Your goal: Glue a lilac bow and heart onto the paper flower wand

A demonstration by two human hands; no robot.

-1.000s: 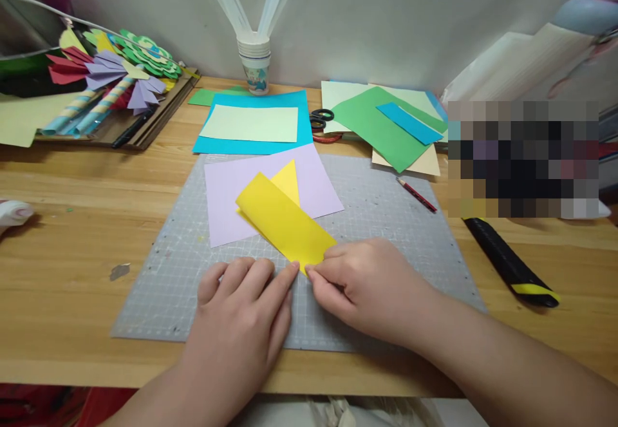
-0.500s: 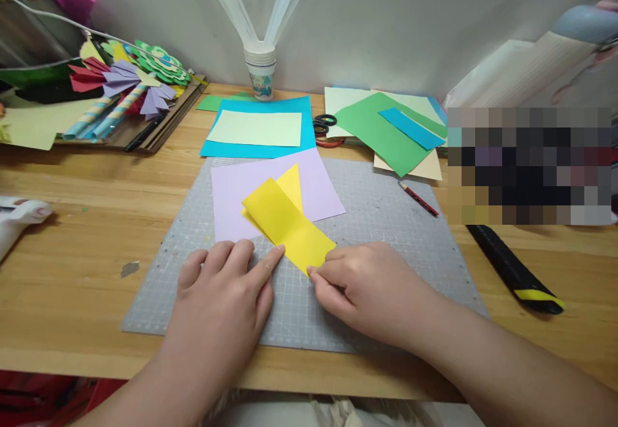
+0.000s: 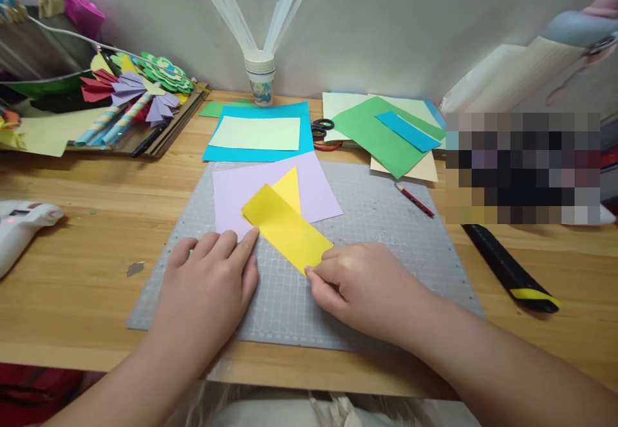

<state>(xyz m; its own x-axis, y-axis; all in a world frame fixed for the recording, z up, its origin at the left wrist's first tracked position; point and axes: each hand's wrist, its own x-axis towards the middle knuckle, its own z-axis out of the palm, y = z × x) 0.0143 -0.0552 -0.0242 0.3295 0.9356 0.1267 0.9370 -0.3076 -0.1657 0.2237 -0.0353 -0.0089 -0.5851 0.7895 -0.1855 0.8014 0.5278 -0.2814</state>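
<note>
A folded yellow paper strip [image 3: 290, 230] lies slantwise over a lilac sheet [image 3: 318, 189] and the grey cutting mat [image 3: 376, 208]. My right hand [image 3: 362, 285] pinches the strip's lower right end between thumb and fingers. My left hand [image 3: 212, 279] rests on the mat with its fingers apart, and its index fingertip presses the strip's lower left edge. Behind the strip a yellow pointed piece [image 3: 290, 190] sticks up on the lilac sheet.
Behind the mat lie blue paper [image 3: 306, 131], black-handled scissors [image 3: 322, 125] and green paper [image 3: 371, 131]. A pencil [image 3: 414, 199] lies on the mat. Paper cups [image 3: 261, 82] hold white strips. A black roll [image 3: 512, 269] is at the right, a white tool [image 3: 24, 224] at the left.
My left index finger has slid up and left along the strip's edge, and the strip's raised left end now lies flatter. My right hand keeps its pinch. The view has shifted slightly.
</note>
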